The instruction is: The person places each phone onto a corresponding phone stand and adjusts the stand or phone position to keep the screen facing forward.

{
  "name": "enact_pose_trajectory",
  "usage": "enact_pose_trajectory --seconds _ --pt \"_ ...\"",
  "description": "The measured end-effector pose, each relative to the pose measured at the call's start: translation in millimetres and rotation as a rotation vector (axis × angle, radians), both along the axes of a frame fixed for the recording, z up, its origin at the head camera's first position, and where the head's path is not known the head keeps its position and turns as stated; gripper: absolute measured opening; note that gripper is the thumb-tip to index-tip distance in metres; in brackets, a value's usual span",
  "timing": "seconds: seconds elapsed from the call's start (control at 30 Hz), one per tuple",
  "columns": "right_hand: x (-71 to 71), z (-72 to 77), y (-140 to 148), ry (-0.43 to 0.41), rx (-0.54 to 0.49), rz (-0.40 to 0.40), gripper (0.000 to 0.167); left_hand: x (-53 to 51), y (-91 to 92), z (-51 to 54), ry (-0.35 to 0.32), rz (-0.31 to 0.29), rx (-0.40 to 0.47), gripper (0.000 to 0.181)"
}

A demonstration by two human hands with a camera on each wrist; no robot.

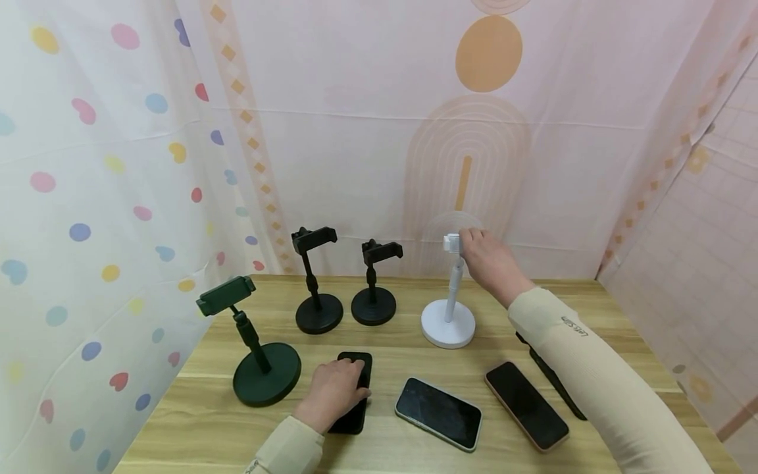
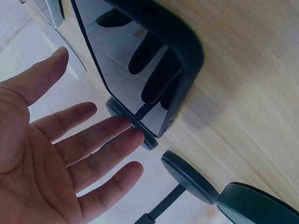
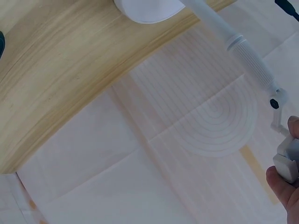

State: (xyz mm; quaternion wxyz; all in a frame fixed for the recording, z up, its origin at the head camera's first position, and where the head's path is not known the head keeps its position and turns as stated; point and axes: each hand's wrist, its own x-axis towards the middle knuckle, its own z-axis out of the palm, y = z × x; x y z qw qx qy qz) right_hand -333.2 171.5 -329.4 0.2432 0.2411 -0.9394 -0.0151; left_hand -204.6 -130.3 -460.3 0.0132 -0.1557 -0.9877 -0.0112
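While the right hand (image 1: 489,263) reaches forward at the end of an outstretched arm, its thumb and fingers grasp the clamp (image 3: 286,168) at the top of the white phone stand (image 1: 453,289). The left hand (image 1: 334,390) is held low, to the left of that stand and nearer the person, above a black smartphone (image 1: 354,416); its fingers are released, spread and nearly straight.

From the head camera the left hand shows only its back and seems to lie on the phone, whereas the left wrist view shows the palm, with the fingertips mirrored in the glass and just apart from their reflections. The right wrist view alone makes out a dark screw (image 3: 274,103) below the clamp and a ribbed collar (image 3: 254,65) on the pole.

Smooth round bases carry the stands: left of the white one are a short black stand (image 1: 372,280), a taller black stand (image 1: 312,283) and, farthest left, a dark green stand (image 1: 251,339). Nearer the person than the white stand lie a pale-rimmed smartphone (image 1: 439,413) and, rightward, a pinkish-rimmed smartphone (image 1: 527,406), both glossy, round-cornered slabs on the wood-grained counter (image 1: 195,421).
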Motion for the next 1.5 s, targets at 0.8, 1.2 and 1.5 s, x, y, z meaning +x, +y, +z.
enact_pose_trajectory --seconds 0.8,1.2,1.5 --pt "-3.3 -1.6 -4.0 -0.03 -0.02 -0.013 0.022 1.7 0.4 0.7 -0.014 -0.001 0.002 0.049" --pt "-2.6 -2.0 -3.9 -0.035 -0.033 -0.018 0.027 2.3 1.5 0.4 -0.014 -0.001 0.013 0.046" --pt "-3.5 -2.4 1.5 -0.089 -0.132 -0.029 0.039 -0.8 2.1 1.0 -0.03 0.01 0.008 0.048"
